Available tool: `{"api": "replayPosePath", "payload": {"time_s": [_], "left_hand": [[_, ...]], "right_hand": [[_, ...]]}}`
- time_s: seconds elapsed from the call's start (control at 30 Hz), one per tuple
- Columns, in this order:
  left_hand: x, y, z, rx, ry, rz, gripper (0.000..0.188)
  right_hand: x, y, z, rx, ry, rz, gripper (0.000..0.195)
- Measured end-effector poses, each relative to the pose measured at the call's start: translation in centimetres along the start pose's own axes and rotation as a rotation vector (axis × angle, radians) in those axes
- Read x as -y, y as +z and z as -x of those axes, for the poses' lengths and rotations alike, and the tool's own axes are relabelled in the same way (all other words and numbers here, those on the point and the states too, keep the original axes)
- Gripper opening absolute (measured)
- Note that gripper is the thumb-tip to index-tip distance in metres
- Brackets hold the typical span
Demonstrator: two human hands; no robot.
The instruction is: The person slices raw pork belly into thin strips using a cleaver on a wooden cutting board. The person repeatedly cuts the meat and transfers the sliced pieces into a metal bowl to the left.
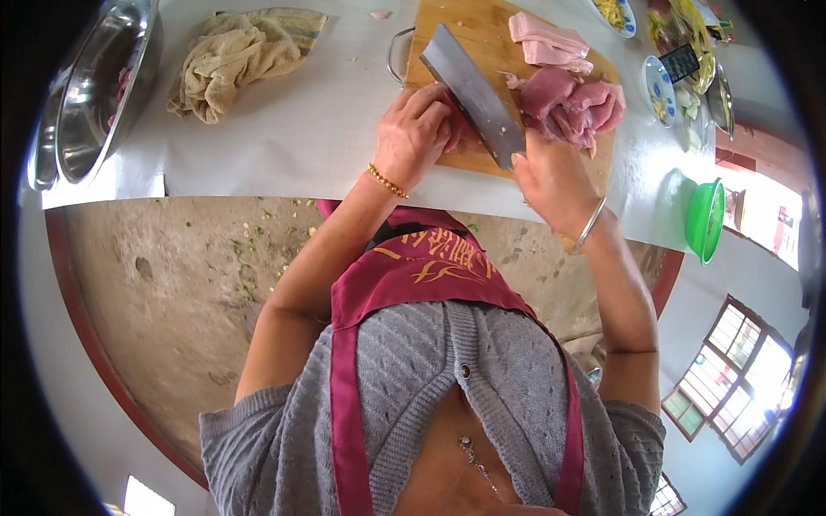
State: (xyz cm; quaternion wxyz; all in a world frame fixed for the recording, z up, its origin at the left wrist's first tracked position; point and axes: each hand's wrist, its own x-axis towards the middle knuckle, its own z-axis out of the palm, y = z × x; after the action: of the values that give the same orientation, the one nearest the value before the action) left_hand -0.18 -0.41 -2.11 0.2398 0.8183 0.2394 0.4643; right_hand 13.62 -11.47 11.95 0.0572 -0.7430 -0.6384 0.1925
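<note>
My right hand (554, 184) grips the handle of a wide-bladed cleaver (474, 93), whose blade slants across the wooden cutting board (474, 16). Under the fingers of my left hand (413, 132) lies a piece of red raw meat (459, 129), pressed to the board close against the blade. Part of that piece is hidden by the hand and the cleaver. Right of the blade sits a heap of raw meat chunks (574, 103). Beyond the heap, pale pink strips of fatty meat or skin (548, 42) are stacked on the board.
A crumpled beige towel (226, 61) lies left of the board's metal handle (395, 55). Metal bowls (139, 97) stand far left, one with meat inside. To the right are patterned bowls (650, 77) of chopped food and a green plastic basket (705, 222) at the table edge.
</note>
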Motion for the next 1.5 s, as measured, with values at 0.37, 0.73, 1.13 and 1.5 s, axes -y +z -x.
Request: {"api": "replayPosePath", "payload": {"time_s": [0.37, 0.73, 1.13, 1.5], "left_hand": [[-0.1, 0.1, 0.0, -0.008, -0.052, -0.02, 0.013], [0.2, 0.2, 0.4, -0.044, -0.015, -0.003, 0.019], [-0.2, -0.1, 0.1, -0.014, -0.012, -0.013, 0.016], [-0.7, -1.0, 0.2, -0.03, 0.008, -0.038, 0.018]], "right_hand": [[-1.6, 1.5, -1.4, -0.005, 0.061, -0.078, 0.018], [0.4, 0.2, 0.4, -0.018, -0.004, 0.043, 0.017], [2.3, 1.6, -4.7, -0.031, -0.005, 0.074, 0.013], [-0.7, 0.0, 1.9, -0.016, 0.038, 0.061, 0.015]]}}
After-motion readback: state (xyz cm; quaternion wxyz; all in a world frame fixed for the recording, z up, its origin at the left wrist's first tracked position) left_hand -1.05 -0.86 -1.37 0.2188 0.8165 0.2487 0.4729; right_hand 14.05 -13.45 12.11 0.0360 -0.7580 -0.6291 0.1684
